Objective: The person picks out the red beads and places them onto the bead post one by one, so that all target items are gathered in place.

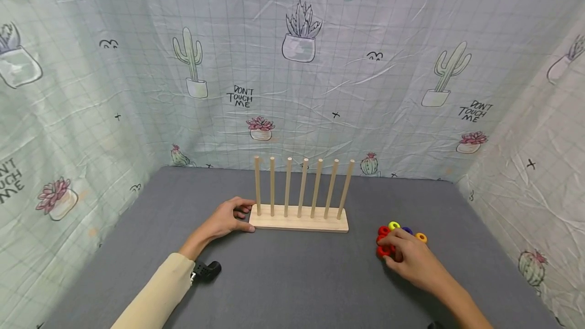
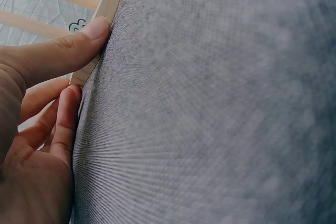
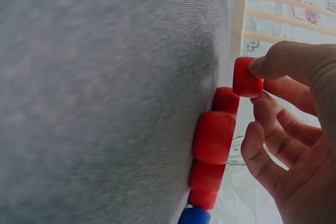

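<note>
A wooden rack [image 1: 299, 224] with a flat base and a row of several upright bare pegs stands mid-table. My left hand [image 1: 228, 216] holds the left end of its base, thumb at the front edge and fingers by the end and back. Off to the right, my right hand [image 1: 413, 260] is over a cluster of coloured ring beads. Between thumb and index finger it pinches a red bead [image 3: 245, 77], which is lifted off the cloth in the right wrist view. More red beads [image 3: 214, 137] lie in a line beside it, with a blue bead [image 3: 194, 216] at the end.
A yellow-green bead [image 1: 394, 225] and an orange bead [image 1: 421, 237] lie behind the right hand, with a dark blue bead [image 1: 407, 230] between them. Grey cloth [image 1: 292, 283] covers the table. A printed curtain [image 1: 320, 90] hangs at the back and sides.
</note>
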Motion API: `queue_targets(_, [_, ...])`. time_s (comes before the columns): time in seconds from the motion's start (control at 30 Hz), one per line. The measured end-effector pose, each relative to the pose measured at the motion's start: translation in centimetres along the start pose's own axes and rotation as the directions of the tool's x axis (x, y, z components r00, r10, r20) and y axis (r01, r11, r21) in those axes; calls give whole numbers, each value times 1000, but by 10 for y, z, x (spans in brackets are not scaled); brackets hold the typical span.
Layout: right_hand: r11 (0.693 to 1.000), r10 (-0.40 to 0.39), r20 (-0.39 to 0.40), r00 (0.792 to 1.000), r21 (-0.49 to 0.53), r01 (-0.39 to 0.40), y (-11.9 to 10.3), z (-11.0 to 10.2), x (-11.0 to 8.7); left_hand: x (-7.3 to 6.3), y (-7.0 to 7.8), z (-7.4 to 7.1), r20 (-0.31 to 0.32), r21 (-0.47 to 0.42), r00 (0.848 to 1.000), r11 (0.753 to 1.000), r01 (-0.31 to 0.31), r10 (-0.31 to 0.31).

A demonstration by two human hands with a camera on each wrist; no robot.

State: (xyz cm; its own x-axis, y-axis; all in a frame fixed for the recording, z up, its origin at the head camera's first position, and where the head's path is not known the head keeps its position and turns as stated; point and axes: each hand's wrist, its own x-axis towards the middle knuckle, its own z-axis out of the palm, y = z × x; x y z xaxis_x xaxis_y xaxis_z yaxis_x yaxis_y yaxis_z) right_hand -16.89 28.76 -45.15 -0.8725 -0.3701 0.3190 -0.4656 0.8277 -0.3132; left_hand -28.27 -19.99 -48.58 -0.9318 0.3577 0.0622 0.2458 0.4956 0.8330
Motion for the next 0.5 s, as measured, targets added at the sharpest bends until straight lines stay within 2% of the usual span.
queue_targets(0.3, [998, -21, 65, 998, 52, 18, -8, -5, 12, -2, 2, -3, 14, -13, 1000, 1000, 26, -26])
queue_targets(0.5, [999, -28, 101, 994, 34, 25, -15, -6, 21, -1, 1, -2, 25, -18, 999, 1000, 25, -25])
